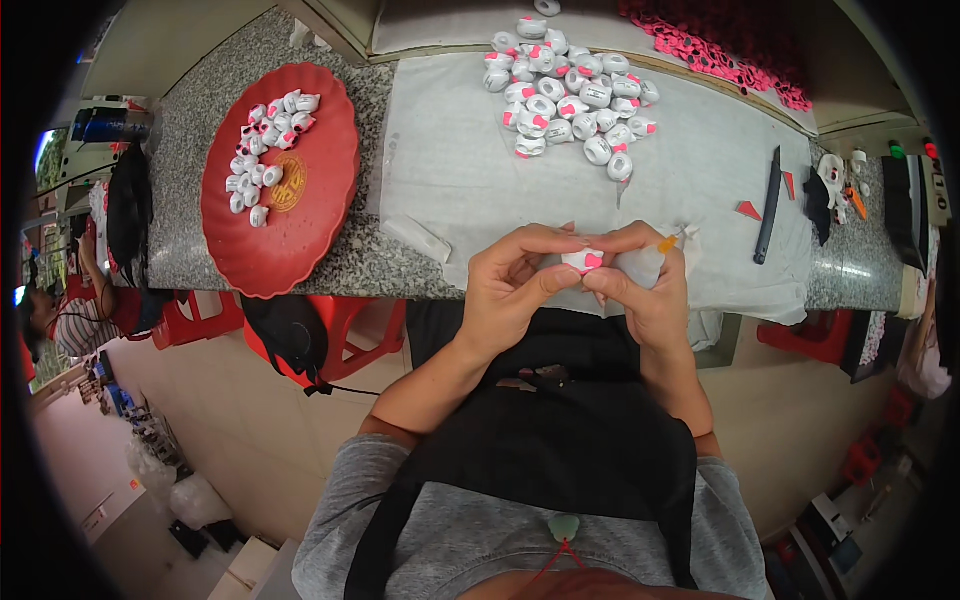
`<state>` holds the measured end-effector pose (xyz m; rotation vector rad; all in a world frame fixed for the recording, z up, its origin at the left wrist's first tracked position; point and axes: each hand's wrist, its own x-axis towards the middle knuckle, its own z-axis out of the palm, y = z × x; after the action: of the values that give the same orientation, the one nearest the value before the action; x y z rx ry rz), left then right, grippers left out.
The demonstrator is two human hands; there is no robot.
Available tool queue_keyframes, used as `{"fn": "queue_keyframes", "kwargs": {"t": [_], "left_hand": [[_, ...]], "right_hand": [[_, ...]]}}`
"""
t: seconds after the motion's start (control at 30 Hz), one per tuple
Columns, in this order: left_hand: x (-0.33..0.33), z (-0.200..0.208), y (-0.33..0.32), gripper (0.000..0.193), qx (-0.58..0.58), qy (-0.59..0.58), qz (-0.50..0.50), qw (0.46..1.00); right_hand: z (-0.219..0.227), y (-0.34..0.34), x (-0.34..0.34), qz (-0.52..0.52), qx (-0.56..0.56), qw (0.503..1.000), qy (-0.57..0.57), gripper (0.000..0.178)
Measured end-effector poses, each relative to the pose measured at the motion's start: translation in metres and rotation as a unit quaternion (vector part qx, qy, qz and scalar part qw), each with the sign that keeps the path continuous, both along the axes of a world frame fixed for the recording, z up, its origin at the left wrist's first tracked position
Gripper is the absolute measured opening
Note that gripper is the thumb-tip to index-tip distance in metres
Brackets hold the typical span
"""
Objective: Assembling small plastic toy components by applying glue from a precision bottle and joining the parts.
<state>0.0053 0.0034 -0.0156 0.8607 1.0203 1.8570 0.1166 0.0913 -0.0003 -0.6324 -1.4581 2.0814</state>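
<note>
Close in front of me, above the near edge of the paper, I hold a small white figurine head [580, 261] with a pink patch. My left hand [508, 283] is closed around it, thumb below and fingers above. My right hand [657, 292] is closed on a small translucent squeeze bottle [641, 266] with an orange nozzle pointing up to the right. The right thumb and fingertips also come up against the head's right side. Beyond my hands, a pile of similar white heads [596, 95] with pink patches lies on the white paper [440, 150].
Left on the speckled counter [190, 130], a red scalloped tray [335, 200] holds several small white pieces. To the right lie a dark long-handled tool [768, 215] and red scraps [748, 210]. Pink pieces [700, 55] fill the back shelf. A red stool [350, 335] stands below left.
</note>
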Motion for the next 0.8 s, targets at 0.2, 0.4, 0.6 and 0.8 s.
{"fn": "queue_keyframes", "kwargs": {"t": [0.2, 0.4, 0.6, 0.8], "left_hand": [[-0.042, 0.010, 0.004, 0.017, -0.137, 0.336, 0.126, 0.923], [-0.079, 0.016, 0.013, 0.030, -0.210, 0.573, 0.199, 0.767], [-0.079, 0.017, 0.057, 0.028, -0.093, 0.681, 0.139, 0.713], [-0.068, 0.021, 0.050, 0.025, -0.073, 0.510, 0.195, 0.834]], "right_hand": [[0.004, 0.010, -0.008, -0.029, 0.163, 0.984, -0.068, 0.034], [-0.011, 0.037, 0.013, -0.147, 0.205, 0.964, -0.085, 0.042], [-0.013, 0.041, 0.018, -0.133, 0.135, 0.981, 0.047, 0.026], [0.010, 0.028, 0.022, -0.120, 0.162, 0.979, -0.020, 0.030]]}}
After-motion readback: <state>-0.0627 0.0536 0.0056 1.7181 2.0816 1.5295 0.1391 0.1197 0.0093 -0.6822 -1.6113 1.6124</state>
